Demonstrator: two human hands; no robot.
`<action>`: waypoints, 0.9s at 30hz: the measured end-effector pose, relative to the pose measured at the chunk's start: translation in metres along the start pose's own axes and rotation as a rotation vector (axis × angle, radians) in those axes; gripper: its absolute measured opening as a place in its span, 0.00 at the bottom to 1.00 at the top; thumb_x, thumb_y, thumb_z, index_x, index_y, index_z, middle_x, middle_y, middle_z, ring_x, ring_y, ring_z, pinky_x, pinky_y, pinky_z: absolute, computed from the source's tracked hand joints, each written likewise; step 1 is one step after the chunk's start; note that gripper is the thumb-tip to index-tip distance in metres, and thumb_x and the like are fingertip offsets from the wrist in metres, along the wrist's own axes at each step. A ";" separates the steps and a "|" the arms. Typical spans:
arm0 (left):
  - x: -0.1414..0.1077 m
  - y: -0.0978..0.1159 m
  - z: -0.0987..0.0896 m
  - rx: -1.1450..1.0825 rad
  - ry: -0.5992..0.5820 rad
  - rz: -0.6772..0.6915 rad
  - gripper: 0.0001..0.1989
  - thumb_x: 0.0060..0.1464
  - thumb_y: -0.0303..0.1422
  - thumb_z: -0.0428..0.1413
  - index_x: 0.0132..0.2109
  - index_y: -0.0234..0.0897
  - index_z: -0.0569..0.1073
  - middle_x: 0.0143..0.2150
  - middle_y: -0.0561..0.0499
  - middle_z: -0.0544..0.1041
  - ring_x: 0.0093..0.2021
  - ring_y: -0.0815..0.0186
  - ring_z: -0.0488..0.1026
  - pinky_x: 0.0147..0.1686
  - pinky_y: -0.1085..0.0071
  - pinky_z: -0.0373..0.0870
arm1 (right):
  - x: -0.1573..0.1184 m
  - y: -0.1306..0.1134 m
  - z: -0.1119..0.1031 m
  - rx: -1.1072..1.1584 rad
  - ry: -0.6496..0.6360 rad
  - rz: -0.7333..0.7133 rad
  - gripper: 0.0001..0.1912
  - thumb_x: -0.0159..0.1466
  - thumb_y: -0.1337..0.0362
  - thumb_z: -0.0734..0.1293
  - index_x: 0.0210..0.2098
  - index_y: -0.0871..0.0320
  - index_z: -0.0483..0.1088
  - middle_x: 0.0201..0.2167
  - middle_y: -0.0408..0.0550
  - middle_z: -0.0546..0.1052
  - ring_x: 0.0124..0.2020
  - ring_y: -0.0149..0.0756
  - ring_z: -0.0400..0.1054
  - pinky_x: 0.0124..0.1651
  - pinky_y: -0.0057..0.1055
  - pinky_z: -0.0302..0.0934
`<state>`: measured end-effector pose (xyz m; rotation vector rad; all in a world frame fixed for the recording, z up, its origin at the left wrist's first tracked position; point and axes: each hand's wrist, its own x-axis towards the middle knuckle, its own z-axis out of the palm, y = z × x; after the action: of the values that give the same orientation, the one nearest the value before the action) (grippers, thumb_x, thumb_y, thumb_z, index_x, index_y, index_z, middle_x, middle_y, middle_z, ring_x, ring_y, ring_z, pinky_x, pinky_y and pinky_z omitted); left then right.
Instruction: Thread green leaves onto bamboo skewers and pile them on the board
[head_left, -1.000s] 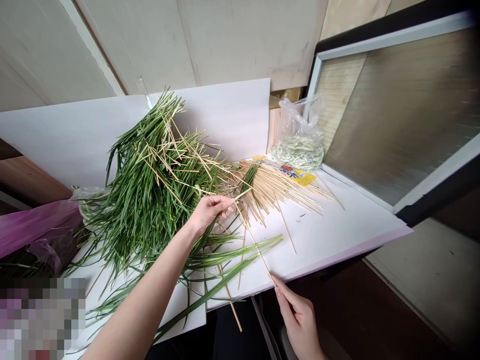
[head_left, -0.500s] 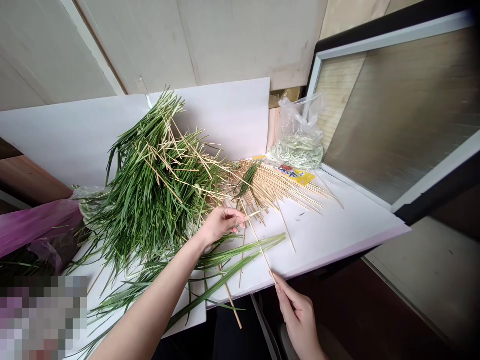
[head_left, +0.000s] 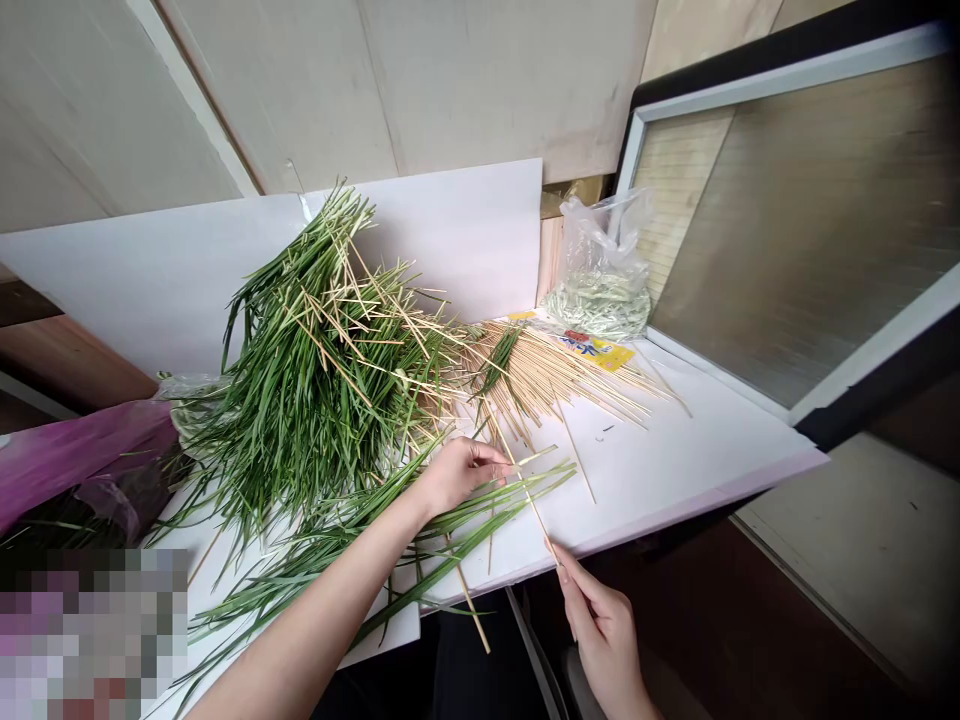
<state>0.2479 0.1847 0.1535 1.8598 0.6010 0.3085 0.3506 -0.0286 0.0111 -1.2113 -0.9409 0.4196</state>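
My right hand (head_left: 602, 622) pinches the lower end of a bamboo skewer (head_left: 541, 523), which slants up and away over the table. Green garlic chives (head_left: 480, 535) lie across this skewer, several of them seemingly threaded on it near their pale ends. Higher up, my left hand (head_left: 459, 476) is closed on one more chive stalk (head_left: 538, 457), its tip poking out past the skewer. Whether the skewer has pierced this stalk I cannot tell. Behind my left hand rises a big heap of chives (head_left: 300, 430) with loose skewers strewn on top.
Many bamboo skewers (head_left: 559, 378) lie fanned out on the white table (head_left: 675, 450), a few chives across them. A clear bag (head_left: 600, 290) of pale green strips stands by the framed glass panel (head_left: 795, 220). Purple plastic (head_left: 90, 450) is at left.
My left hand has moved slightly down along the skewer with the chive stalk, closer to the other chives on it. My right hand still grips the skewer's lower end.
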 end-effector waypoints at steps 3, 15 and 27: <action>-0.003 0.004 -0.014 0.031 -0.022 0.004 0.20 0.55 0.48 0.61 0.35 0.33 0.84 0.29 0.49 0.80 0.31 0.65 0.72 0.33 0.71 0.66 | -0.002 0.004 0.001 -0.006 0.001 0.024 0.16 0.74 0.61 0.64 0.59 0.49 0.76 0.52 0.48 0.80 0.51 0.54 0.77 0.46 0.39 0.79; 0.000 -0.005 0.002 -0.213 0.098 -0.072 0.22 0.44 0.48 0.69 0.33 0.32 0.82 0.28 0.49 0.79 0.28 0.68 0.70 0.33 0.71 0.64 | -0.004 0.004 0.002 0.020 0.000 0.046 0.16 0.73 0.61 0.64 0.58 0.49 0.76 0.51 0.48 0.81 0.50 0.53 0.77 0.43 0.38 0.80; -0.001 0.004 0.012 -0.081 0.063 -0.078 0.22 0.40 0.50 0.70 0.28 0.33 0.79 0.26 0.50 0.77 0.28 0.67 0.69 0.30 0.71 0.63 | 0.001 -0.006 0.001 0.024 -0.009 0.003 0.16 0.73 0.64 0.65 0.58 0.48 0.76 0.50 0.48 0.81 0.49 0.54 0.78 0.43 0.39 0.80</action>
<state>0.2540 0.1737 0.1530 1.7495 0.6922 0.3360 0.3493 -0.0289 0.0169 -1.1896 -0.9399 0.4378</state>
